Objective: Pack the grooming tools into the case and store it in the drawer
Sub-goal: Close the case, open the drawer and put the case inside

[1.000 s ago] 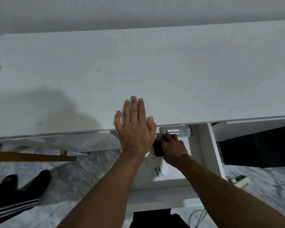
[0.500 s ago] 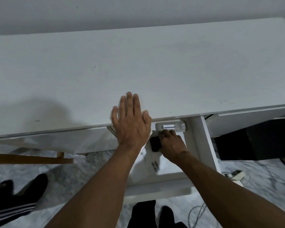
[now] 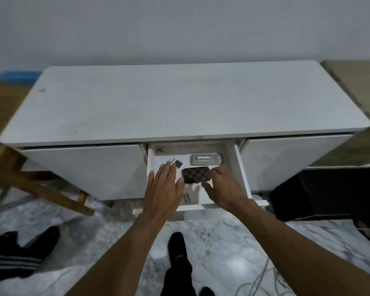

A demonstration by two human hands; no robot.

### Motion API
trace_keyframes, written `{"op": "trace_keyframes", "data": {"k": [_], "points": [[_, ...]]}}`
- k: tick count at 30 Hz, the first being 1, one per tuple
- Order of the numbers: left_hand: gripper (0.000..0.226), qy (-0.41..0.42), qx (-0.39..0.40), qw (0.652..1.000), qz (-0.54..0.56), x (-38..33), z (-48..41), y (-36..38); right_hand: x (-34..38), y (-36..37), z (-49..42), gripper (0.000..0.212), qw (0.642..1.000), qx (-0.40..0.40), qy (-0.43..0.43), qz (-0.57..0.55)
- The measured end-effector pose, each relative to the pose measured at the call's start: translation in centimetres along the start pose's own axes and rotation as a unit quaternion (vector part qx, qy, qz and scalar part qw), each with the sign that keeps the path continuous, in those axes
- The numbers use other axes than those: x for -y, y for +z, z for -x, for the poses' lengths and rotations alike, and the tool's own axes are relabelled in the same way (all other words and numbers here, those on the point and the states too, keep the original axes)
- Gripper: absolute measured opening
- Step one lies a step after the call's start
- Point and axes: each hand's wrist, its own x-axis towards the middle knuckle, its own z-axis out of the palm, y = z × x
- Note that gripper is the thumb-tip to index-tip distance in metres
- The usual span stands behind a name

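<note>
A dark checkered case (image 3: 195, 174) lies closed inside the open white drawer (image 3: 241, 174) in the middle of the white desk (image 3: 179, 99). My left hand (image 3: 166, 186) hovers flat with fingers apart over the drawer's left part, just left of the case. On the other side, my right hand (image 3: 223, 186) is spread with its fingertips at the case's right edge, holding nothing. No grooming tools are visible outside the case.
A grey flat device (image 3: 205, 159) lies at the drawer's back, with small cards (image 3: 178, 163) and a labelled paper (image 3: 187, 197) on its floor. A wooden frame (image 3: 30, 184) stands to the left. Cables (image 3: 263, 280) lie on the marble floor near my feet.
My left hand left the desk top and now hovers over the drawer. My right hand let go of the case. The view has pulled back, showing the whole desk.
</note>
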Motion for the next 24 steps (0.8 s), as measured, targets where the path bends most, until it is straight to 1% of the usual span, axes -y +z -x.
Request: {"op": "trace_keyframes", "data": {"k": [3, 6, 8, 10, 13, 16, 19, 24], "points": [[0.069, 0.008, 0.02, 0.999, -0.024, -0.3, 5.1, 1.3, 0.5, 0.2, 3.2, 0.042, 1.0, -0.003, 0.003, 0.014], [0.073, -0.01, 0.081, 0.995, -0.061, -0.2, 8.6, 2.0, 0.7, 1.2, 6.5, 0.046, 0.999, -0.022, -0.01, 0.033], [0.073, -0.016, 0.092, 0.993, -0.069, -0.2, 10.2, 2.1, 0.7, 2.0, 8.4, 0.046, 0.998, -0.045, -0.017, 0.051], [0.068, -0.016, 0.091, 0.993, -0.072, -0.1, 11.1, 2.3, 0.7, 2.6, 9.9, 0.05, 0.997, -0.04, -0.001, 0.066], [0.062, -0.018, 0.087, 0.992, -0.085, -0.3, 11.4, 2.8, 0.4, 3.6, 11.3, 0.061, 0.997, 0.017, 0.039, 0.059], [0.066, -0.026, 0.098, 0.99, -0.101, -0.8, 11.4, 3.6, 0.2, 4.2, 11.6, 0.066, 0.996, 0.058, 0.042, 0.047], [0.068, -0.024, 0.099, 0.986, -0.13, -0.6, 10.7, 3.9, 0.0, 4.2, 10.9, 0.068, 0.996, 0.066, 0.033, 0.046], [0.07, -0.019, 0.11, 0.986, -0.126, 0.1, 6.9, 3.3, -0.4, 2.8, 7.4, 0.071, 0.996, 0.065, 0.021, 0.051]]}}
